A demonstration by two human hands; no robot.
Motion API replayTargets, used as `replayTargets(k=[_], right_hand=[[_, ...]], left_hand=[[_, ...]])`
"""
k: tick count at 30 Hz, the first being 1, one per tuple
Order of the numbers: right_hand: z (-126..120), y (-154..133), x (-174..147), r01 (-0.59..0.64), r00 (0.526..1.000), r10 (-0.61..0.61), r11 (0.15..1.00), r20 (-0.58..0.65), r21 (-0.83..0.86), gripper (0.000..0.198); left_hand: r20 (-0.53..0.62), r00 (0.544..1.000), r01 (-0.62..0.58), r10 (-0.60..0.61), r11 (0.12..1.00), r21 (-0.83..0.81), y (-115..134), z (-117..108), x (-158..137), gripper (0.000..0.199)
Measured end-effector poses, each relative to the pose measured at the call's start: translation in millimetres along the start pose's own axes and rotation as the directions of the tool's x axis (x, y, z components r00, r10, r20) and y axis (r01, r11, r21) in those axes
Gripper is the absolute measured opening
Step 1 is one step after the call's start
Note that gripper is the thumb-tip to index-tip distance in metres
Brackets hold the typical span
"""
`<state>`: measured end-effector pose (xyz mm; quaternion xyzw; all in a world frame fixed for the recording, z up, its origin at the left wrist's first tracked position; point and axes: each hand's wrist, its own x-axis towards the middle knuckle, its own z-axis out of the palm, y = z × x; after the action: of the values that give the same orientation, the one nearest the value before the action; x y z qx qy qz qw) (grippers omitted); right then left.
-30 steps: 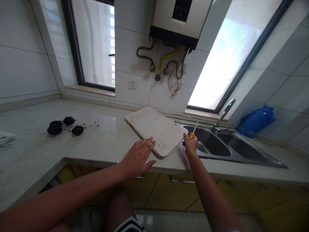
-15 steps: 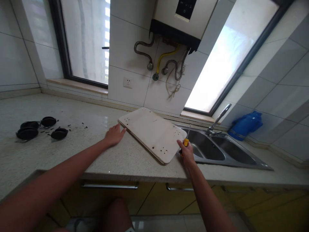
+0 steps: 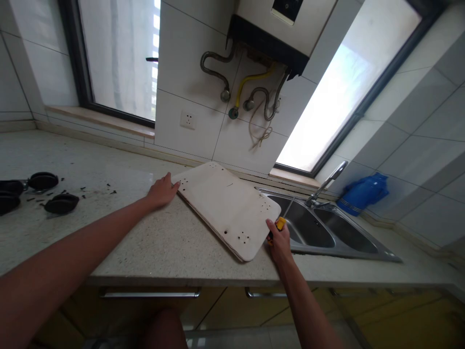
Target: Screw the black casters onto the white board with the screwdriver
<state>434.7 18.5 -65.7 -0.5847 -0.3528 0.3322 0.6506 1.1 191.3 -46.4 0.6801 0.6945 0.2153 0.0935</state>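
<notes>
A pale wooden board (image 3: 228, 203) with rounded corners and small screw holes lies slantwise on the counter. Its edge looks layered, as if more than one sheet is stacked. My left hand (image 3: 162, 191) closes on its left corner, thumb against the edge; some fingers are hidden. At the right corner, my right hand (image 3: 280, 240) grips a screwdriver (image 3: 281, 223) with a yellow and black handle, its shaft pointing up over the sink. The right thumb rests at the board's edge. Several black casters (image 3: 61, 203) lie at the far left among small dark screws (image 3: 83, 188).
Right of the board is a double steel sink (image 3: 348, 252) with a faucet (image 3: 327, 182). A blue bottle-shaped item (image 3: 365, 194) leans by the wall behind it. Above hangs a water heater (image 3: 272, 43) with hoses. Cabinet handles (image 3: 150, 293) run below the counter edge (image 3: 163, 280).
The view has shifted, so the casters sit further left in it. The board has moved slightly toward the sink with both hands on it. The screwdriver's shaft leans more to the right.
</notes>
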Motion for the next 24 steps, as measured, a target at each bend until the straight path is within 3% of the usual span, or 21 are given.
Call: replayTargets(k=[7, 11, 17, 24], right_hand=[[-5, 6, -4, 0.001, 1.0, -0.001, 1.0, -0.005, 0.0, 0.04], [-6, 8, 4, 0.033, 0.997, -0.035, 0.999, -0.07, -0.017, 0.04], [-13, 2, 16, 0.089, 0.983, -0.111, 0.985, -0.148, -0.145, 0.041], [5, -10, 25, 0.139, 0.99, -0.125, 0.938, 0.063, -0.317, 0.038]], left_hand=[[0.098, 0.995, -0.024, 0.019, 0.998, 0.057, 20, -2, 42, 0.088], [0.134, 0.99, -0.055, 0.039, 0.991, 0.121, 16, -7, 42, 0.1], [0.168, 0.983, -0.096, 0.069, 0.982, 0.16, -24, -28, -18, 0.1], [0.022, 0.984, -0.176, 0.177, 0.939, 0.294, -78, -59, -119, 0.067]])
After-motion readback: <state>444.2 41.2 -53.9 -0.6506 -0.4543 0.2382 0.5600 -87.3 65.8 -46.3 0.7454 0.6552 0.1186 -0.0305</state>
